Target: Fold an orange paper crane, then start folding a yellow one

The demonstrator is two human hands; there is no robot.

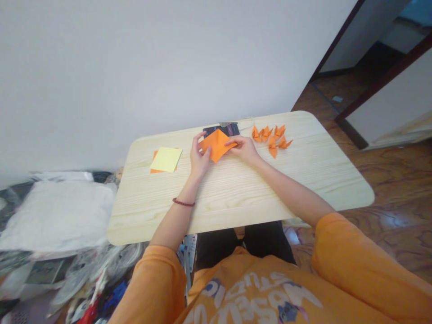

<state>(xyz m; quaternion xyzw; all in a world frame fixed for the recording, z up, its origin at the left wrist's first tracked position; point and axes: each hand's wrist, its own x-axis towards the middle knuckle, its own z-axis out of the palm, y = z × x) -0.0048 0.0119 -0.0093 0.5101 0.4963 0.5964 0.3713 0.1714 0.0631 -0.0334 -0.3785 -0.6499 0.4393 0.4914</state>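
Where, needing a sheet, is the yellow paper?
In the head view, the yellow paper lies on an orange sheet, left of the left hand.

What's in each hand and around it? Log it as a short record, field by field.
Left hand: grips the left side of a folded orange paper
Right hand: grips the right side of the same paper
Beyond the hands: a dark electronic device, partly behind the paper
To the right: small orange origami cranes, in a loose group
To the left: a yellow paper square on an orange paper square
Surface: light wood table
Left wrist: red beaded bracelet
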